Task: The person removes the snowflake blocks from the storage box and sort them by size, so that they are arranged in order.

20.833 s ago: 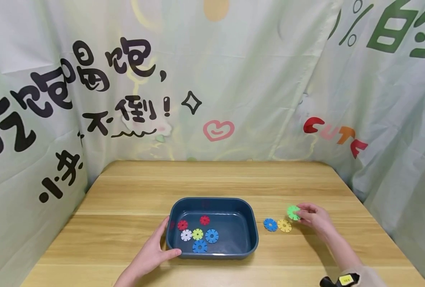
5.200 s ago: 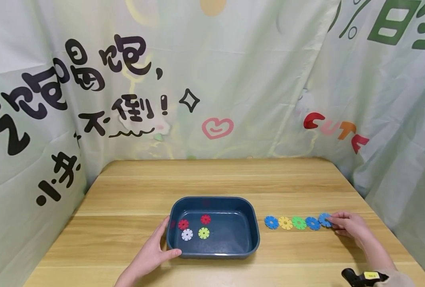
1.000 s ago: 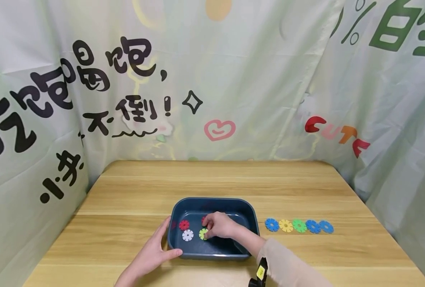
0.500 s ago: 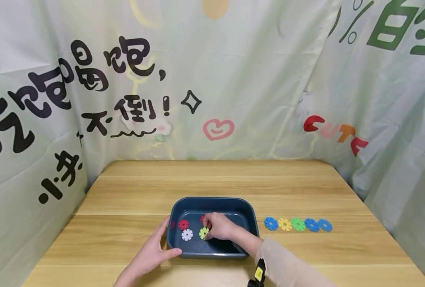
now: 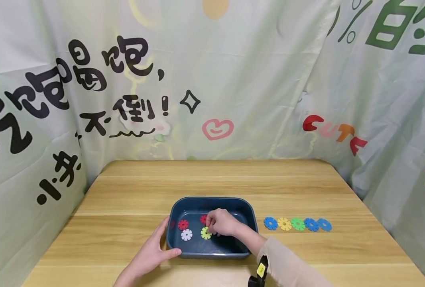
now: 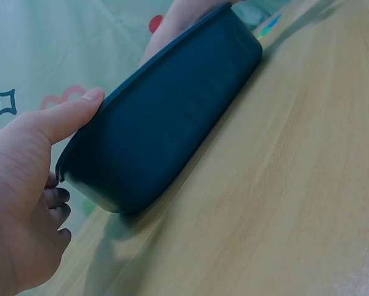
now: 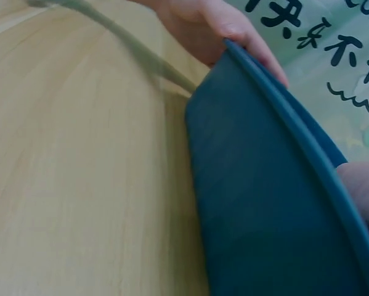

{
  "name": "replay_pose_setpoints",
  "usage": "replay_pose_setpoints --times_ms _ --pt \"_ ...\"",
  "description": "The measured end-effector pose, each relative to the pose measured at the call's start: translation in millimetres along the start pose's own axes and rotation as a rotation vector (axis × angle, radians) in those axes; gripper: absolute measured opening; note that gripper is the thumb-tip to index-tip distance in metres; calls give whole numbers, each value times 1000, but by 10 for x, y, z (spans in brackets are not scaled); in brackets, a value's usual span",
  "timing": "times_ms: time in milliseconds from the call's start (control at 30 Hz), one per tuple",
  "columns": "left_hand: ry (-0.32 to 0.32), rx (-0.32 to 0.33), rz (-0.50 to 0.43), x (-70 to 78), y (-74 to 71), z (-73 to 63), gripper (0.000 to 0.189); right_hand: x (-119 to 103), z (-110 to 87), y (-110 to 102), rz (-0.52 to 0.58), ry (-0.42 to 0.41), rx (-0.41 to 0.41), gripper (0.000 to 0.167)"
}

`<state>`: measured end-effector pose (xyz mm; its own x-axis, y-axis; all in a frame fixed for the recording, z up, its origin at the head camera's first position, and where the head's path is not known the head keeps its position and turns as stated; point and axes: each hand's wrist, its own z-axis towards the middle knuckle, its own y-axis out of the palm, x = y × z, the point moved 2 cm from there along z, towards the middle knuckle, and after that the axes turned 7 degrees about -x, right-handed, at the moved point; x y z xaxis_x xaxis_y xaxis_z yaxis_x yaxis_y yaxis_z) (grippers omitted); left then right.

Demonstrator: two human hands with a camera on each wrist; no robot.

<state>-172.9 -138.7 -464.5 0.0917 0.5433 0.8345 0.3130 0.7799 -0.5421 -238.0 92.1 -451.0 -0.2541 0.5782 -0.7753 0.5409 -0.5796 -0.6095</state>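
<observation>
In the head view, my left hand (image 5: 154,246) grips the left end of a dark blue plastic basin (image 5: 230,254), thumb at the front corner and fingers along the side. The left wrist view shows that thumb on the rim. My right hand (image 5: 222,222) reaches into the basin and pinches the right edge of a yellow-green notched plastic disc (image 5: 205,234). A red disc (image 5: 203,219) just behind is partly covered by the fingers. Further left lie another red disc (image 5: 183,225) and a white disc (image 5: 186,234). The basin wall hides the right fingertips in the right wrist view.
Right of the basin, a row of discs lies on the wooden table (image 5: 144,187): blue (image 5: 271,223), yellow (image 5: 284,224), green (image 5: 298,224), then two more blue ones, the last (image 5: 324,225) overlapping its neighbour. A printed curtain (image 5: 252,87) hangs behind the table.
Since the oldest frame, a green disc and two blue discs have joined the row. In the last half second, my right hand rises slightly and the yellow-green disc shifts right with it.
</observation>
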Motion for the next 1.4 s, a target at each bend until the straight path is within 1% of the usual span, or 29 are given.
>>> replay_pose_setpoints --times_ms 200,300,400,500,633,800,1000,1233,1400 --pt "1 3 2 -2 0 0 99 12 -28 -81 88 -6 11 12" --pt "-1 3 4 -3 -1 -4 99 26 -62 -136 153 -2 21 9" --pt "0 2 3 -6 -3 -11 99 37 -113 -204 234 2 32 8" --pt "4 2 -3 -7 -9 -13 98 50 -174 -286 310 -11 50 9" --pt "14 6 -3 -8 -13 -9 98 77 -260 -407 372 -19 73 10" --pt "18 5 4 -10 -4 -8 99 145 -386 -575 412 -4 105 12" --pt "19 0 -3 -19 -2 -8 98 231 -580 -812 434 -5 172 18" --pt "22 -3 8 -23 2 -5 99 429 -821 -1058 473 27 236 21" --pt "21 -1 3 -20 0 -7 99 614 -1013 -1221 501 63 282 19"
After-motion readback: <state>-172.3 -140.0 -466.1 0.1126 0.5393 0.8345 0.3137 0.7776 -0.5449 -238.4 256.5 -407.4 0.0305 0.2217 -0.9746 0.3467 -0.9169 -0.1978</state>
